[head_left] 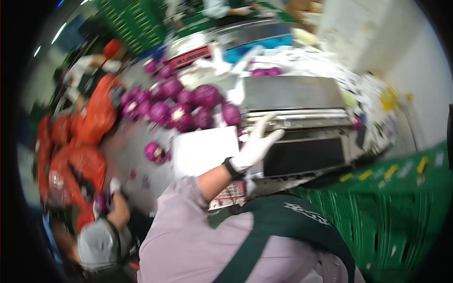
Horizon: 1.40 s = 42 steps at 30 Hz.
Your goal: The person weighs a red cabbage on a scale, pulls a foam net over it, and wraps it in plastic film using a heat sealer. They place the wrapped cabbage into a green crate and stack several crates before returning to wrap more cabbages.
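Observation:
My left hand (255, 146), in a white glove with a black band at the wrist, reaches over the left side of a wrapping machine (295, 96). Its fingers are spread and hold nothing. They are nearest to the machine's metal rollers (302, 114), just above a black pad (304, 157); contact is unclear. A white board (205, 151) lies left of the hand, with a red-and-white keypad (231, 193) partly under the wrist. Purple cabbages (181, 118) are piled behind the board, and a single one (154, 152) sits to its left. My right hand is out of view.
A co-worker in a grey cap (98, 243) holds a purple cabbage at lower left, near orange-red bags (78, 167). Other people are at the far left and back. Green crates (373, 217) stand at lower right. A scale (191, 56) and white film (302, 61) lie behind.

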### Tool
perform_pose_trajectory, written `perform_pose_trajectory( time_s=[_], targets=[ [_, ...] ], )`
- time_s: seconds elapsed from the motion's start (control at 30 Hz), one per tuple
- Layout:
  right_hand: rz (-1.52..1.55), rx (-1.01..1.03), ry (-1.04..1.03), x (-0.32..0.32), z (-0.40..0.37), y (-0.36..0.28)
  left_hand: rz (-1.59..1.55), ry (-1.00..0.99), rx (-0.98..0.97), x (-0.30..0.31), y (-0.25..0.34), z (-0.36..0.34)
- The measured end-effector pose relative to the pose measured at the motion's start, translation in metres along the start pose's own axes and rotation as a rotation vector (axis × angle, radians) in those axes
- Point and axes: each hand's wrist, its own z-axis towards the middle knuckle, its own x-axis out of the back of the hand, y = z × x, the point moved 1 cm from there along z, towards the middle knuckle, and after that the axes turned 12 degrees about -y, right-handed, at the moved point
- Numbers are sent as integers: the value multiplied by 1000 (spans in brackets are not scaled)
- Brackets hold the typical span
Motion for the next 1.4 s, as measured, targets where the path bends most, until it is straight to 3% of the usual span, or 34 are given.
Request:
perform_pose_trajectory(
  time_s=[0.13, 0.17, 0.23, 0.3, 0.33, 0.4, 0.47, 0.5, 0.53, 0.57, 0.6, 0.67, 0.73, 0.77, 0.8, 0.87, 0.9, 0.93, 0.97, 1.0, 1.03, 1.1, 1.17, 1.27, 1.3, 1.37, 1.4],
  targets=[
    [-11, 23, -14, -30, 5, -20, -131, 173, -12, 31, -26, -22],
    [3, 37, -24, -35, 4, -32, 45, 244, 27, 45, -24, -35],
    [64, 76, -48, -46, 2, -60, -54, 353, 33, 74, -53, -55],
    [166, 124, -87, -58, 0, -93, -357, 523, 242, 112, -72, -84],
    [241, 158, -124, -66, -3, -115, -278, 622, 337, 131, -53, -99],
    [470, 236, -263, -84, -11, -165, -344, 766, 339, 195, -102, -134],
    [764, 291, -521, -116, -25, -226, -673, 946, 552, 246, -108, -160],
    [927, 288, -700, -135, -31, -258, -563, 1009, 616, 272, -112, -167],
    [1088, 284, -882, -163, -46, -299, -617, 1054, 551, 299, -130, -177],
    [1630, -104, -1183, -202, -76, -351, -670, 1062, 549, 320, -139, -183],
    [1788, -526, -1292, -212, -107, -399, -722, 1069, 546, 336, -149, -188],
    [981, 480, -1546, -264, -175, -489, -695, 1057, 577, 346, -155, -180],
    [1212, 541, -1955, -299, -259, -577, -639, 978, 656, 360, -174, -166],
    [1290, 515, -2125, -346, -310, -610, -617, 940, 701, 366, -191, -157],
    [1361, 404, -2277, -374, -363, -640, -593, 898, 745, 368, -202, -146],
    [1243, 111, -2418, -404, -456, -696, -879, 917, 675, 357, -207, -121],
    [1174, 80, -2476, -422, -498, -724, -925, 837, 687, 354, -200, -113],
    [1139, 101, -2633, -428, -524, -746, -855, 757, 718, 364, -226, -117],
    [1065, 313, -2734, -449, -560, -763, -859, 717, 705, 359, -211, -108],
    [997, 178, -2602, -453, -584, -770, -819, 691, 730, 358, -206, -99],
    [815, 184, -2517, -435, -575, -774, -845, 601, 660, 361, -214, -97],
    [966, 126, -2359, -445, -603, -785, -880, 506, 697, 373, -229, -101],
    [900, 201, -2425, -451, -602, -787, -902, 677, 757, 374, -244, -103],
    [967, 527, -2189, -430, -566, -775, -858, 595, 620, 371, -215, -117],
    [1003, 601, -2164, -413, -532, -766, -962, 530, 442, 364, -192, -116],
    [1043, 789, -2085, -385, -488, -740, -860, 553, 370, 344, -143, -125],
    [1044, 824, -2107, -370, -466, -724, -726, 681, 407, 329, -129, -131]
  ],
)
